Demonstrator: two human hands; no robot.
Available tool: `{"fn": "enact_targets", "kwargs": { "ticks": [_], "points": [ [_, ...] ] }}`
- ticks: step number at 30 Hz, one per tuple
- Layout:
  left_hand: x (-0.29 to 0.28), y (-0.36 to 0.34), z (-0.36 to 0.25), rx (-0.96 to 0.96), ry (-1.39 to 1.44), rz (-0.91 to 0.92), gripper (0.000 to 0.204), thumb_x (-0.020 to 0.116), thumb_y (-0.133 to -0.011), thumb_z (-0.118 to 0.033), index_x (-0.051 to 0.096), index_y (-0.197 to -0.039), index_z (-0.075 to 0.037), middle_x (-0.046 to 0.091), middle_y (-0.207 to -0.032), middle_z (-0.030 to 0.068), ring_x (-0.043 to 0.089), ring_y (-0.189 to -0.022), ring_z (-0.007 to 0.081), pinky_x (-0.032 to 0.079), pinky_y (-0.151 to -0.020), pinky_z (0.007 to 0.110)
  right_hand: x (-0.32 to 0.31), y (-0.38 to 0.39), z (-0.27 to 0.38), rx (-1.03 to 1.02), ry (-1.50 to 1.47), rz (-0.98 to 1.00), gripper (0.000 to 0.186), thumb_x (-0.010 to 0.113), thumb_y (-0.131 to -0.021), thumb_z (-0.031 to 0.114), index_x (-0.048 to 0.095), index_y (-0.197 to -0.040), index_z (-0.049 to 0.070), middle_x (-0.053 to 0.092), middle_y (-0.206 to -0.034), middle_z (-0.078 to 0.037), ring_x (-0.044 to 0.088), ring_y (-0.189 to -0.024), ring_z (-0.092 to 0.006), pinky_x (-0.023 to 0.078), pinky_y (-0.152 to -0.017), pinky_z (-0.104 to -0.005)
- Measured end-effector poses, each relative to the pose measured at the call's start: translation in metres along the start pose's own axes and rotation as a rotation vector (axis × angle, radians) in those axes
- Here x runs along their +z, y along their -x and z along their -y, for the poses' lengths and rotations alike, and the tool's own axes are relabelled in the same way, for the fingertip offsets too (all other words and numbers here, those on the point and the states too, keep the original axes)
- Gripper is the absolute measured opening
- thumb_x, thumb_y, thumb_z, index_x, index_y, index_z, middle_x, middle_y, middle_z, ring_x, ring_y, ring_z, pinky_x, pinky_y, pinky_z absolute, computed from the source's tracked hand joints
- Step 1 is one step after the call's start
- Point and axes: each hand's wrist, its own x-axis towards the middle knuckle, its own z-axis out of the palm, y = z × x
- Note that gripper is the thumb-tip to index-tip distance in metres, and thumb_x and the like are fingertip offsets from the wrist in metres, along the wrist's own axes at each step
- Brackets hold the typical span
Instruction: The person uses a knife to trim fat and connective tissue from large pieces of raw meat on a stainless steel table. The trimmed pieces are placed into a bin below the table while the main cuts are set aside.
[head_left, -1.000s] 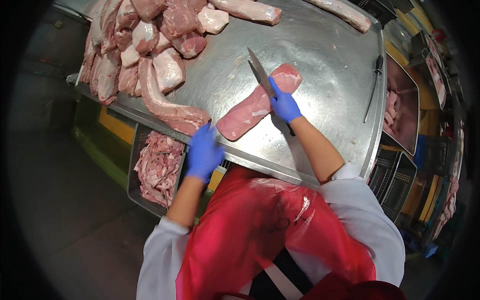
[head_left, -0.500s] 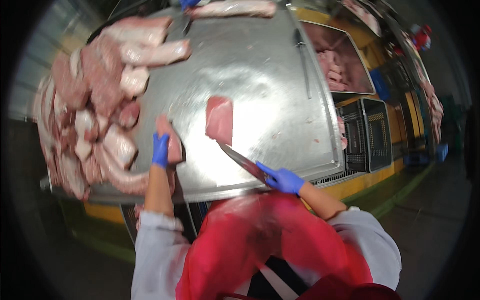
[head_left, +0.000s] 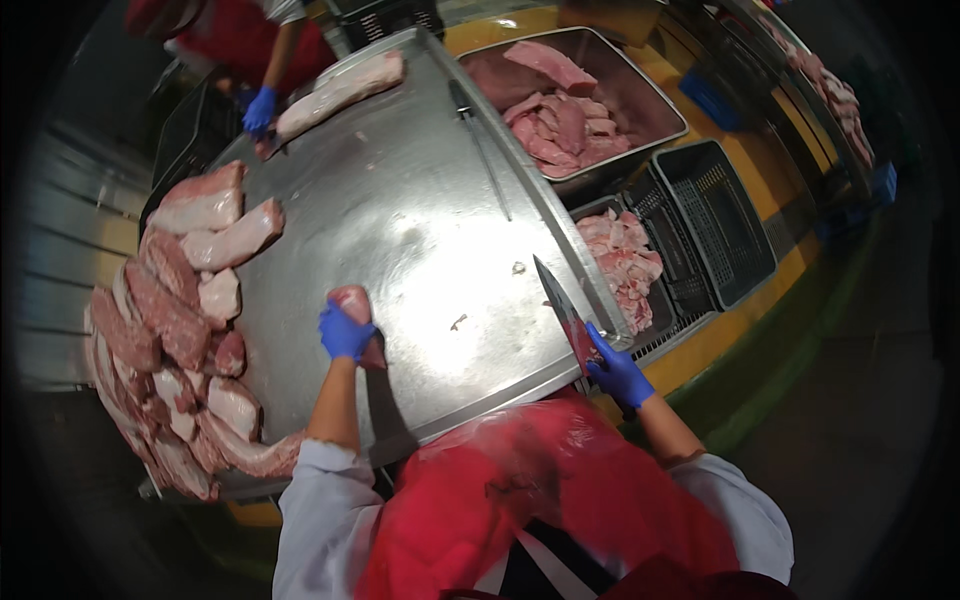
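My left hand [head_left: 343, 330], in a blue glove, is closed round a pink piece of meat [head_left: 350, 297] on the steel table [head_left: 470, 340], left of a bright patch of glare. My right hand [head_left: 618, 372], also gloved, is closed on a long knife [head_left: 558, 305] at the table's right front edge, its blade pointing away from me. To the left lies a large pile of pale and red meat pieces [head_left: 165, 320]. A second long tool with a dark handle [head_left: 460, 100] lies near the far right edge.
A steel bin [head_left: 655, 110] of pink meat pieces stands beyond the right edge, beside black crates [head_left: 715, 220] and a crate of trimmings [head_left: 620, 260]. A co-worker's gloved hand [head_left: 260, 110] is at a long pale piece [head_left: 340, 90] at the far side.
The view has turned. The piece lying alone midtable is gone; a piece now sits high in the steel bin. My right hand and knife have moved to the right edge.
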Motion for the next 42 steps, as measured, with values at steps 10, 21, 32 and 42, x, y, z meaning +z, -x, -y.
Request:
{"fn": "enact_targets", "kwargs": {
  "ticks": [10, 21, 32, 42],
  "points": [
    [-0.045, -0.027, -0.171, 0.23, 1.678, 0.443, 0.066, 0.07, -0.089, -0.014, 0.041, -0.147, -0.003, 0.058, -0.132, 0.0124, 0.056, -0.123, 0.0251, 0.045, -0.105, 0.04, -0.045, 0.017, -0.033, 0.218, -0.049, 0.013, 0.083, 0.062, -0.091, 0.011, 0.02, -0.161, 0.027, 0.071, -0.08, -0.013, 0.066, -0.065, -0.0199, 0.053, -0.062, -0.0351],
    [-0.024, 0.035, 0.095, -0.35, 0.429, -0.381, 0.09, 0.083, -0.075, -0.045, 0.045, -0.143, -0.002, 0.047, -0.146, 0.0248, 0.045, -0.135, 0.0404, 0.035, -0.114, 0.048, -0.036, -0.059, -0.011, 0.034, -0.229, -0.029, 0.078, 0.049, -0.096, -0.004, 0.022, -0.162, 0.027, 0.056, -0.07, 0.0, 0.048, -0.055, -0.007, 0.041, -0.048, -0.0242],
    [-0.016, 0.152, 0.457, -1.075, 1.516, -0.464, 0.065, 0.077, -0.075, -0.021, 0.056, -0.131, 0.005, 0.065, -0.121, 0.021, 0.064, -0.109, 0.0385, 0.051, -0.099, 0.048, 0.033, -0.072, 0.061, -0.079, 0.08, 0.212, 0.078, 0.05, -0.094, -0.004, 0.022, -0.162, 0.023, 0.056, -0.075, 0.001, 0.047, -0.06, -0.0066, 0.042, -0.055, -0.023],
    [0.034, 0.189, 0.24, -0.687, 2.453, -0.107, 0.055, 0.059, -0.089, -0.034, 0.056, -0.132, -0.001, 0.064, -0.127, 0.0183, 0.062, -0.113, 0.0337, 0.048, -0.102, 0.048, 0.12, -0.078, 0.118, 0.0, 0.084, 0.315, 0.074, 0.052, -0.097, 0.003, 0.023, -0.161, 0.026, 0.058, -0.072, 0.0, 0.047, -0.055, -0.0063, 0.043, -0.05, -0.0246]
  ]
}}
